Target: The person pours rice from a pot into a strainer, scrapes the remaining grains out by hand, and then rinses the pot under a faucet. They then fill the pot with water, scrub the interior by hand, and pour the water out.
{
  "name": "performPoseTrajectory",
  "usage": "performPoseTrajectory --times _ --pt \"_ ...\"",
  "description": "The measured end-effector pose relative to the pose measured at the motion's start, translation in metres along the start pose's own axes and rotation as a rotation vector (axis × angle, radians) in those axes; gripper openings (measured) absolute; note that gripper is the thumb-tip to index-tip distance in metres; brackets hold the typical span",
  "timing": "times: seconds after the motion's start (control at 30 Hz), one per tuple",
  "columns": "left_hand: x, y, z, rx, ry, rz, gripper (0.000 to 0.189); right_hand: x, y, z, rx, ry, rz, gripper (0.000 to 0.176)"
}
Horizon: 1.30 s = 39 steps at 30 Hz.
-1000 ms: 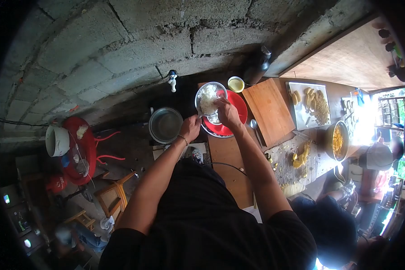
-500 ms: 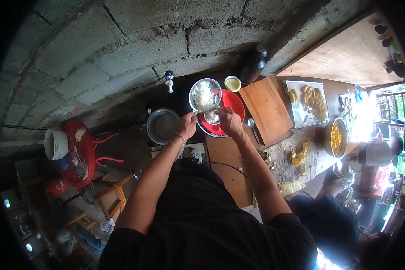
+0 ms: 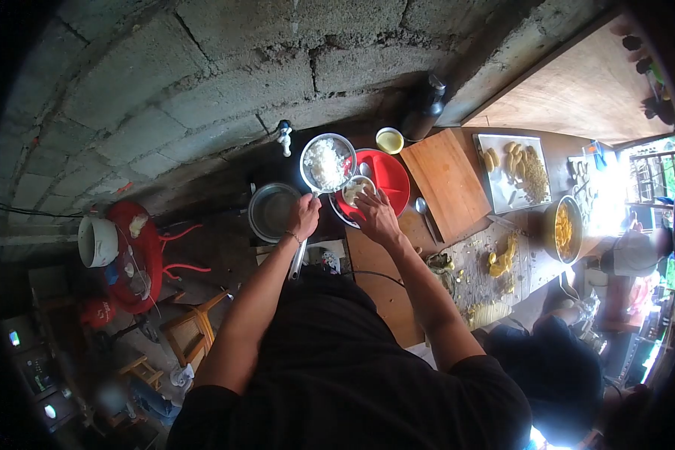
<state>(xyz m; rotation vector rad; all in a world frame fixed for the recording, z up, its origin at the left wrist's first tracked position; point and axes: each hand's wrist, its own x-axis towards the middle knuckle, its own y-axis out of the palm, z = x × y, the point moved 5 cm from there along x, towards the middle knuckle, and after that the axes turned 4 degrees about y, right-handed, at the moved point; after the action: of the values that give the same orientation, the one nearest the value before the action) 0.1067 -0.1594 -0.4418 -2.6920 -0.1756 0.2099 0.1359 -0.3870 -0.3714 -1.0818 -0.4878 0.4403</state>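
Note:
My left hand is closed round the handle of a metal saucepan, tilted a little, with white rice in it. Just right of the pan, a small bowl with white rice rests on a red divided plate. My right hand reaches over this bowl, fingers stretched apart and fingertips at its rice and rim. A spoon lies on the red plate beside the pan. The right palm's underside is hidden.
An empty-looking metal pot stands left of the plate. Behind are a cup of yellowish liquid and a dark bottle. Rightward lie a wooden board, a spoon, a tray and a bowl of yellow pieces. A person is at lower right.
The saucepan has shifted left, away from the small bowl, uncovering more of the red plate and a spoon on it. My right hand has moved down, its fingers now spread over the bowl.

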Motion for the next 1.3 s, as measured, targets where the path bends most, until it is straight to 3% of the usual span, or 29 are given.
performPoseTrajectory --times 0.13,0.23,0.3,0.6,0.7,0.77,0.93,1.0,1.07,1.13,1.3 --pt "-0.002 0.002 0.011 -0.067 -0.06 0.031 0.033 0.001 -0.007 -0.002 0.089 0.104 0.072 0.042" --pt "-0.005 0.001 0.007 -0.066 -0.012 0.002 0.033 0.004 -0.009 0.012 0.044 -0.004 0.026 0.039" --pt "-0.007 0.002 0.008 -0.082 -0.063 -0.003 0.033 0.006 -0.01 0.013 0.041 0.017 -0.01 0.037" --pt "-0.006 0.003 0.013 -0.02 0.032 0.002 0.03 0.011 -0.017 -0.001 0.08 0.098 -0.082 0.032" --pt "-0.011 0.002 -0.016 -0.033 -0.067 0.059 0.031 0.027 -0.038 0.004 0.142 0.111 -0.149 0.032" --pt "-0.006 0.012 -0.008 0.015 -0.007 0.067 0.03 0.045 -0.043 0.008 0.147 0.057 -0.212 0.034" --pt "0.006 0.03 0.001 0.104 0.067 0.091 0.029 0.072 -0.034 0.02 0.107 -0.087 -0.148 0.048" --pt "0.009 0.03 -0.01 0.118 0.051 0.12 0.029 0.074 -0.025 0.021 0.042 -0.108 -0.139 0.046" --pt "0.008 0.026 -0.033 0.138 0.157 0.088 0.033 0.073 -0.019 0.02 0.023 -0.103 -0.091 0.044" --pt "0.013 0.03 -0.03 0.142 0.102 0.096 0.034 0.07 -0.016 0.02 0.025 -0.101 -0.073 0.043" --pt "0.01 0.027 -0.046 0.272 0.25 0.055 0.031 0.061 -0.003 0.005 0.003 -0.103 -0.025 0.042"
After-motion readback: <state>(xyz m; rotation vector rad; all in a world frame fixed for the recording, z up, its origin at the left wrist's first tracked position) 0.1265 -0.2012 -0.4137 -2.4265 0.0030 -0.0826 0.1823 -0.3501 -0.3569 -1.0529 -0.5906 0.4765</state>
